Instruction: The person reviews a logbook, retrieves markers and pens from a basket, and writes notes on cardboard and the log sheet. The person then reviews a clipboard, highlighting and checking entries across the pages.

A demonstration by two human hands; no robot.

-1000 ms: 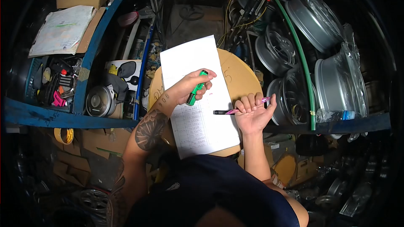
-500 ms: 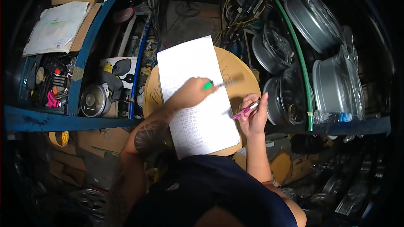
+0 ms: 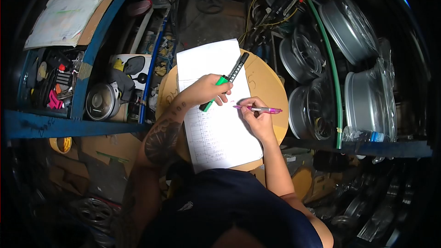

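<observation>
A stapled-looking sheaf of white paper sheets (image 3: 212, 62), ruled into a table with handwritten rows on its lower part, lies on a round tan board (image 3: 271, 87). My left hand (image 3: 209, 91) rests over the middle of the page, its fingers closed around a long green and black marker (image 3: 222, 81) that slants up to the right. My right hand (image 3: 257, 121) pinches a pink and white pen (image 3: 262, 109), its tip pointing left, right at the page beside the left fingers.
Silver wheel rims (image 3: 370, 101) fill the rack on the right, behind a green pole (image 3: 327, 59). At left, a blue metal shelf (image 3: 55, 125) holds tools, cardboard and a paper stack (image 3: 64, 18). A roll of yellow tape (image 3: 62, 145) hangs below.
My right hand has moved left and up onto the page, turning the pen so its tip meets the paper. My left hand has shifted slightly, and the marker now tilts more upright.
</observation>
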